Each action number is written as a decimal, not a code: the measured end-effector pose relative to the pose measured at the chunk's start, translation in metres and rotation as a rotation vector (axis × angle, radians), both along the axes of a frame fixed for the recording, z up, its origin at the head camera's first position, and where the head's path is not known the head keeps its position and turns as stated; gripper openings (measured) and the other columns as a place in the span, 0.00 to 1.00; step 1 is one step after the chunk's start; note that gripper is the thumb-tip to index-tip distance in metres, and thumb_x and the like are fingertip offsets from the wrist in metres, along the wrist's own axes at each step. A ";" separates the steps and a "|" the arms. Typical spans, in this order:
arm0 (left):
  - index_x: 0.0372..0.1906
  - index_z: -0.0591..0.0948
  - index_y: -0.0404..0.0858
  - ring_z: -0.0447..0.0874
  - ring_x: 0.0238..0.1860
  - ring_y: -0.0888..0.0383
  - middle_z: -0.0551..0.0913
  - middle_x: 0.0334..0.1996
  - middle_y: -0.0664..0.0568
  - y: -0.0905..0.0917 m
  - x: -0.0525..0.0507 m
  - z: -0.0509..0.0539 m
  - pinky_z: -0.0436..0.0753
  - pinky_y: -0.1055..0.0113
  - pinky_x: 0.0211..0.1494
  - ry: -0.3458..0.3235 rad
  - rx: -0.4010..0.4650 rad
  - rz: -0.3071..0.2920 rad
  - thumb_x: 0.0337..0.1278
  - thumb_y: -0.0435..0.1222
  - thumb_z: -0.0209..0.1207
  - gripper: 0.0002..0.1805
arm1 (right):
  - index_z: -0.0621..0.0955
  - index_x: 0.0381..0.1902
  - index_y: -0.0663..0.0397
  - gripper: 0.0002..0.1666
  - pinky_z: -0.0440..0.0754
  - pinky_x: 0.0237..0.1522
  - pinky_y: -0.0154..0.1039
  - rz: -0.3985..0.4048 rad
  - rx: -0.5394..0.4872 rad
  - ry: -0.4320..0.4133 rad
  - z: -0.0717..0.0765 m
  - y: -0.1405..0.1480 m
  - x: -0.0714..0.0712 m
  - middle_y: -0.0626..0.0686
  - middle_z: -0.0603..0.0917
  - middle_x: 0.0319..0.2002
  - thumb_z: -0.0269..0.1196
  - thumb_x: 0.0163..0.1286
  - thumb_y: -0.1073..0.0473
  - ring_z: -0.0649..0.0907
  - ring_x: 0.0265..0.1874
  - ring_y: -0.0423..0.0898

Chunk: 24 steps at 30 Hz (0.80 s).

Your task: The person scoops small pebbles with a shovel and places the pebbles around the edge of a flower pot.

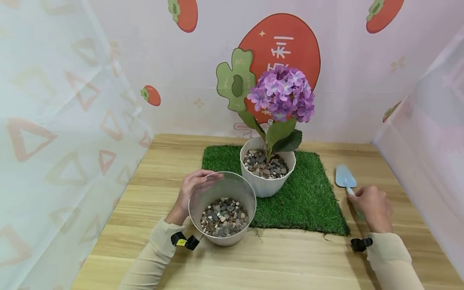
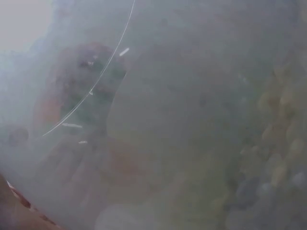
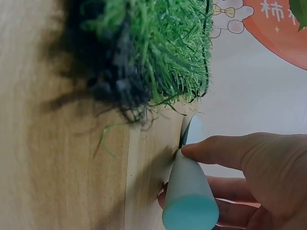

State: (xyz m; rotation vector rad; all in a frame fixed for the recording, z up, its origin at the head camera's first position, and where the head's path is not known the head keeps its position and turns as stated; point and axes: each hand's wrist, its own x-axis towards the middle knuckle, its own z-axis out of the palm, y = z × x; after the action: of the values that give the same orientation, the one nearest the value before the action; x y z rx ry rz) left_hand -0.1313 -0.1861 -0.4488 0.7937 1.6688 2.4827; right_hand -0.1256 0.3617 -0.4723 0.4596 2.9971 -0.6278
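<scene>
On the left, a translucent bucket (image 1: 250, 201) holds a layer of mixed pebbles (image 1: 224, 219). My left hand (image 1: 190, 189) grips its left side, the fingers curving round the back wall below the rim. In the left wrist view the cloudy bucket wall (image 2: 182, 96) fills the picture, with blurred pebbles (image 2: 278, 158) at the right. To the right of the grass mat, my right hand (image 1: 371, 205) pinches the handle (image 3: 189, 191) of a small trowel with a pale blue blade (image 1: 345, 177). Thumb and fingers lie on either side of that handle; the blade points away from me.
Behind the bucket, a white pot (image 1: 266, 187) with pebbles and a purple hydrangea (image 1: 284, 94) stands on a green artificial grass mat (image 1: 301, 211). The wooden table (image 1: 145, 201) is enclosed by printed cloth at the back and both sides.
</scene>
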 end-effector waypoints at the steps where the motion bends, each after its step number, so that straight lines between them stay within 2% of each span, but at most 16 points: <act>1: 0.57 0.83 0.30 0.91 0.59 0.53 0.92 0.54 0.46 0.000 0.000 0.000 0.83 0.60 0.72 -0.001 0.000 -0.003 0.76 0.26 0.40 0.21 | 0.90 0.40 0.60 0.19 0.74 0.15 0.46 0.000 0.002 -0.003 0.000 0.000 0.000 0.68 0.89 0.36 0.68 0.70 0.47 0.83 0.24 0.54; 7: 0.57 0.83 0.31 0.91 0.59 0.53 0.92 0.54 0.47 -0.002 -0.001 0.000 0.84 0.60 0.72 -0.007 -0.017 0.009 0.77 0.26 0.40 0.21 | 0.90 0.40 0.60 0.20 0.74 0.16 0.47 0.005 0.007 0.003 0.002 -0.002 -0.002 0.67 0.89 0.35 0.68 0.71 0.46 0.83 0.24 0.54; 13: 0.58 0.83 0.32 0.90 0.60 0.54 0.92 0.54 0.48 -0.004 -0.004 -0.001 0.83 0.61 0.72 -0.008 -0.037 0.011 0.77 0.27 0.40 0.21 | 0.88 0.43 0.60 0.23 0.75 0.20 0.49 0.003 -0.011 -0.053 0.005 -0.002 -0.002 0.66 0.88 0.35 0.67 0.71 0.44 0.82 0.26 0.55; 16: 0.59 0.82 0.31 0.90 0.61 0.55 0.91 0.56 0.49 -0.007 -0.004 0.001 0.82 0.62 0.73 -0.019 -0.097 0.014 0.79 0.29 0.41 0.20 | 0.87 0.42 0.60 0.24 0.75 0.22 0.49 0.008 -0.004 -0.082 0.009 -0.003 -0.001 0.66 0.86 0.34 0.65 0.73 0.42 0.81 0.27 0.56; 19: 0.61 0.81 0.27 0.89 0.62 0.57 0.90 0.57 0.47 -0.012 -0.003 0.004 0.81 0.65 0.74 -0.013 -0.205 0.043 0.82 0.33 0.42 0.21 | 0.83 0.39 0.61 0.25 0.74 0.23 0.47 0.047 0.013 -0.125 0.016 -0.008 0.001 0.65 0.83 0.31 0.60 0.76 0.41 0.79 0.27 0.55; 21: 0.62 0.80 0.25 0.88 0.62 0.60 0.89 0.59 0.44 -0.018 -0.003 0.007 0.80 0.69 0.73 0.003 -0.303 0.080 0.83 0.37 0.42 0.23 | 0.81 0.48 0.65 0.28 0.75 0.24 0.47 0.107 0.019 -0.164 0.023 -0.011 0.001 0.67 0.82 0.34 0.58 0.78 0.42 0.79 0.28 0.56; 24: 0.63 0.80 0.25 0.86 0.63 0.62 0.87 0.61 0.39 -0.028 -0.005 0.009 0.79 0.72 0.73 0.015 -0.432 0.127 0.85 0.42 0.41 0.27 | 0.71 0.67 0.75 0.40 0.84 0.33 0.58 0.240 0.053 -0.209 0.035 -0.019 -0.001 0.80 0.81 0.48 0.56 0.80 0.41 0.83 0.38 0.69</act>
State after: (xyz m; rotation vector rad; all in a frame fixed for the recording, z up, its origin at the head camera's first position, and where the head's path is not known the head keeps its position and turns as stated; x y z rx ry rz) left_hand -0.1361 -0.2143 -0.4393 0.6710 2.2087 2.0621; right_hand -0.1261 0.3424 -0.4376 0.1519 2.8138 -0.4517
